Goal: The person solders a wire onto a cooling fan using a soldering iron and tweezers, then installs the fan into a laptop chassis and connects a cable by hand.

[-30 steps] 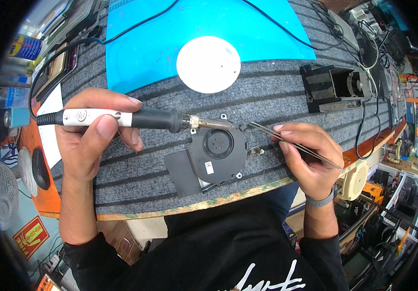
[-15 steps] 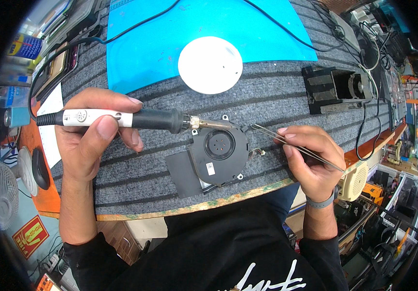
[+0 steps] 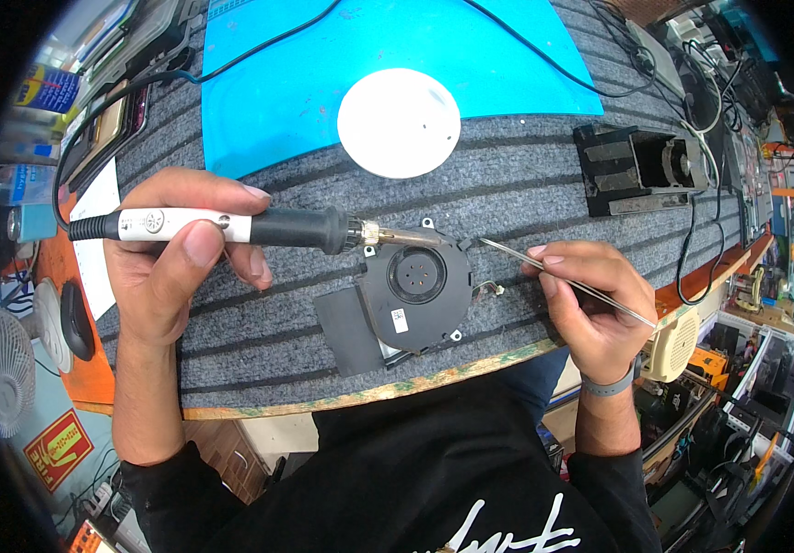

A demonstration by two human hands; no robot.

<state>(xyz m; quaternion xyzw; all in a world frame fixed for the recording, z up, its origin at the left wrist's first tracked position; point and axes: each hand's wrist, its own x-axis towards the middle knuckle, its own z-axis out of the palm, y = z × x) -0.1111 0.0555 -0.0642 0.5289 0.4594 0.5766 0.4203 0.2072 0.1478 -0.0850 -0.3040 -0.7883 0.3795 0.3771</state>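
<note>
My left hand (image 3: 171, 244) is closed around the white and black handle of a soldering iron (image 3: 296, 229). The iron's metal tip reaches over the upper edge of a black blower fan (image 3: 425, 313), which lies flat on the grey striped mat; whether the tip touches the housing I cannot tell. My right hand (image 3: 595, 295) pinches a pair of thin metal tweezers (image 3: 544, 265). The tweezers' points are just right of the fan's upper right corner, apart from it. A short wire with a small white connector (image 3: 489, 288) sticks out from the fan's right side.
Beyond the fan, a white round lid-like disc (image 3: 400, 124) overlaps a blue mat (image 3: 277, 83). To the right stands a black open bracket (image 3: 641, 170) near cables. The iron's black cord (image 3: 61, 175) arcs along the left. The wooden table edge (image 3: 369, 387) runs close to me.
The tweezers' arms look closer together than before and have turned slightly in my right hand. The soldering iron and fan have hardly moved.
</note>
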